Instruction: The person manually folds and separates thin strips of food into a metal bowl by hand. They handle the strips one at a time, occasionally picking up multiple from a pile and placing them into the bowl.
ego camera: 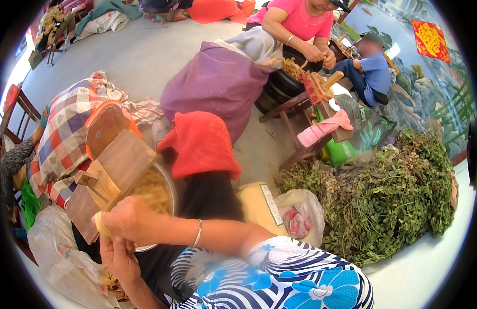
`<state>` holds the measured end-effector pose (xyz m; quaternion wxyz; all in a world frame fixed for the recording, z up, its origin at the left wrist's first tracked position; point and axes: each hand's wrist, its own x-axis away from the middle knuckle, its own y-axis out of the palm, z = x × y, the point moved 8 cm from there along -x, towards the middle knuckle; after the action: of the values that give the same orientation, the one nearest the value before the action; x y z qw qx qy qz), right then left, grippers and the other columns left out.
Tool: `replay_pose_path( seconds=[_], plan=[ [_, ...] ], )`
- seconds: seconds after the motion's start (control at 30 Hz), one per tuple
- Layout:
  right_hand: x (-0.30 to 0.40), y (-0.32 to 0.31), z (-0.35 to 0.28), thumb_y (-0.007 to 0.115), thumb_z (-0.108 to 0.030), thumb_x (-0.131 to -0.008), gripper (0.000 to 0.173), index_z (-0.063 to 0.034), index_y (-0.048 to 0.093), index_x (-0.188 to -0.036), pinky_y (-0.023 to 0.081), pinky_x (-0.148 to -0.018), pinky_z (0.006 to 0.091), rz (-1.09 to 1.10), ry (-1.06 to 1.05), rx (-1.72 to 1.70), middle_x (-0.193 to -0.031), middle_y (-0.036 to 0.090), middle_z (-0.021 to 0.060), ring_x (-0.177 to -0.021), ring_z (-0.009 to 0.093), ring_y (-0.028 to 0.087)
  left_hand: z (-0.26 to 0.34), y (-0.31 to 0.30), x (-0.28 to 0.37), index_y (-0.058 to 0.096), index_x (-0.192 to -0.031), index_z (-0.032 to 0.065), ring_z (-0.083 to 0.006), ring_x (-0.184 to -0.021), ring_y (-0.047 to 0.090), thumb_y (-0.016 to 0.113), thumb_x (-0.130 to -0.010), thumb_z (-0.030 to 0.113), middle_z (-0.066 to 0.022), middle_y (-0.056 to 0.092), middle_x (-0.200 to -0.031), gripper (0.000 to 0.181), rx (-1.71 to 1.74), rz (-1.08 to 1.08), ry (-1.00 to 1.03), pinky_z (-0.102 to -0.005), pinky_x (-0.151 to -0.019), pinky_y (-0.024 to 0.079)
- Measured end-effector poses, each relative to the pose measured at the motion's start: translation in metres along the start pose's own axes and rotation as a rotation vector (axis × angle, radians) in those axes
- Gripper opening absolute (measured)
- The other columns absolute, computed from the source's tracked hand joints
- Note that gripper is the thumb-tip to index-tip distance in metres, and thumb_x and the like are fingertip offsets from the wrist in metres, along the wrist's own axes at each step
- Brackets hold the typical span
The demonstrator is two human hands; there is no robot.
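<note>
My right hand point(132, 218), with a bracelet on its wrist, holds one end of a pale yellow strip point(102, 224) that looks like husk or straw. Just below it, my left hand point(120, 257) is closed at the lower part of the strip. Both hands are over the near edge of a metal basin point(174, 189) holding many similar strips. Across the basin's left side lies a wooden board point(124, 158) with a small wooden block and peg point(103, 183) on it. A red cloth point(201, 145) covers my knee.
A clear plastic bag point(64, 251) with strips lies at lower left, near a checked cloth bundle point(68, 131) and orange bucket point(107, 127). Ahead are a purple sack point(215, 85) and a person in pink point(300, 23) working strips. Plants with peanuts point(385, 197) are heaped right, beside a wooden bench point(288, 106).
</note>
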<state>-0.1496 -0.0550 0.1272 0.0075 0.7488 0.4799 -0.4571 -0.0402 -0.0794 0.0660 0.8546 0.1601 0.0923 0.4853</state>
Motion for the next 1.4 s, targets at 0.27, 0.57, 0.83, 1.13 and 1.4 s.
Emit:
replay_pose_path(
  seconds=[0.27, 0.57, 0.83, 1.13, 1.4],
  plan=[
    [0.056, 0.031, 0.061, 0.063, -0.018, -0.075, 0.013, -0.0078, 0.058, -0.070, 0.046, -0.062, 0.0431, -0.150, 0.224, 0.117, -0.062, 0.058, 0.0089, -0.069, 0.031, 0.063, -0.032, -0.016, 0.004, 0.057, -0.097, -0.0017, -0.0223, -0.065, 0.057, 0.051, -0.094, 0.009, -0.0107, 0.055, -0.073, 0.012, -0.978, 0.083, 0.103, -0.0368, -0.057, 0.043],
    [0.150, 0.100, 0.097, 0.054, -0.031, -0.092, 0.031, -0.0036, 0.065, -0.100, 0.048, -0.076, 0.0345, -0.544, 1.340, -0.952, -0.103, 0.067, 0.0074, -0.088, 0.018, 0.060, -0.039, -0.004, 0.027, 0.061, -0.107, -0.0037, -0.0393, -0.086, 0.059, 0.052, -0.091, 0.005, -0.0203, 0.063, -0.095, 0.021, -1.245, 0.166, 0.620, -0.0465, -0.075, 0.045],
    [0.101, 0.074, 0.096, 0.059, -0.001, -0.083, 0.020, 0.0031, 0.066, -0.101, 0.048, -0.081, 0.0252, -0.166, 1.063, -0.949, -0.117, 0.060, 0.0074, -0.096, 0.014, 0.060, -0.015, -0.017, -0.004, 0.060, -0.100, 0.0024, -0.0359, -0.083, 0.061, 0.064, -0.084, 0.015, -0.0161, 0.063, -0.093, 0.021, -0.876, 0.126, 0.145, -0.0412, -0.072, 0.050],
    [0.061, 0.044, 0.068, 0.061, 0.006, -0.076, 0.006, 0.0051, 0.063, -0.081, 0.047, -0.088, 0.0367, -0.153, 0.258, -0.067, -0.112, 0.061, 0.0181, -0.103, 0.032, 0.058, -0.054, -0.042, -0.023, 0.060, -0.091, -0.0012, -0.0201, -0.068, 0.059, 0.057, -0.086, 0.017, -0.0142, 0.063, -0.076, 0.019, -0.619, 0.247, -0.044, -0.0337, -0.065, 0.047],
    [0.078, 0.055, 0.065, 0.066, 0.007, -0.073, 0.008, 0.0047, 0.063, -0.080, 0.046, -0.088, 0.0362, -0.246, 0.078, -0.027, -0.113, 0.060, 0.0184, -0.104, 0.032, 0.057, -0.116, -0.065, -0.017, 0.060, -0.085, 0.0010, -0.0112, -0.063, 0.053, 0.053, -0.090, 0.017, -0.0036, 0.060, -0.074, 0.018, -0.435, 0.231, -0.352, -0.0262, -0.056, 0.043]
  ],
)
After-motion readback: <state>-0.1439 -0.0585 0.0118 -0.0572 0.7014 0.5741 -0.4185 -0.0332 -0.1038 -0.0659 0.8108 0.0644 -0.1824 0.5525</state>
